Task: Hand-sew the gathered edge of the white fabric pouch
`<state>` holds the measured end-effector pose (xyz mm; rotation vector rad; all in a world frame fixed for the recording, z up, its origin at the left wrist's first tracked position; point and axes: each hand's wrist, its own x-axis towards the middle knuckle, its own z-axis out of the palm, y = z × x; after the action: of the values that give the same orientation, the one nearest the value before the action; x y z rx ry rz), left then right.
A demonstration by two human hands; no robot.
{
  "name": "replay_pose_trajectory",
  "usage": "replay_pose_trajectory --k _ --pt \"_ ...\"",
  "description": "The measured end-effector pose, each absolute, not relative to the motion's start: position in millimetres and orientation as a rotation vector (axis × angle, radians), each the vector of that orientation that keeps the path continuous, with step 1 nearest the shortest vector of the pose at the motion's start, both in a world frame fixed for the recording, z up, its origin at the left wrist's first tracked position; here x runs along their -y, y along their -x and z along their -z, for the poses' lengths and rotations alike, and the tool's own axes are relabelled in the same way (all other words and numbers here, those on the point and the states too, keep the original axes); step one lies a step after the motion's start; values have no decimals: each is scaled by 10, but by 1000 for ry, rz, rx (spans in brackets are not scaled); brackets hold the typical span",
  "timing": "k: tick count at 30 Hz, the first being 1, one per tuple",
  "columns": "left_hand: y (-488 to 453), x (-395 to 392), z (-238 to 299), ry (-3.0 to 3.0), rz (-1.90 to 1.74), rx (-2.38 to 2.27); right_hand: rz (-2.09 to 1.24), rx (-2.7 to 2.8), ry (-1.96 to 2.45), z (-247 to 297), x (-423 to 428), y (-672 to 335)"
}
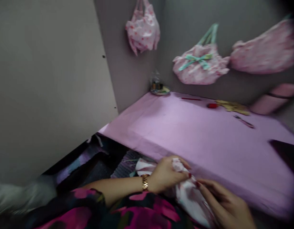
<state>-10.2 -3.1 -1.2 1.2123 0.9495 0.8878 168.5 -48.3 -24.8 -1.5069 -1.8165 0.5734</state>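
A white and pale pink patterned cloth (pixel 188 194) lies bunched over my lap at the table's near edge. My left hand (pixel 166 175), with a gold bracelet at the wrist, is closed around its gathered upper part, and a ruffled tip pokes out above the thumb. Close to the left thumb, my right hand (pixel 225 200) pinches with thumb and forefinger at the cloth's edge. Whether a needle or thread is in that pinch is too blurred to see. More of the same cloth shows behind the left wrist.
The table (pixel 185 133) has a pink cover. On it are a small dish (pixel 160 90), a red pencil-like stick (pixel 191 99), a red object (pixel 212 105), yellowish cloth (pixel 233 107), a small pink-handled tool (pixel 244 121) and a pink cylinder (pixel 271 100). Pink bags (pixel 201 66) hang on the wall.
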Motion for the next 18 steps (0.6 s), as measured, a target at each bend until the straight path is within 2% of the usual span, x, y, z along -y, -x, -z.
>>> replay_pose_trajectory --k 4,18 --pt "65 4 19 -1170 -865 -952 -684 1777 1532 -28 521 -1544" --pt "2 5 -41 -1264 -842 -954 -703 1721 1537 -31 527 -1575"
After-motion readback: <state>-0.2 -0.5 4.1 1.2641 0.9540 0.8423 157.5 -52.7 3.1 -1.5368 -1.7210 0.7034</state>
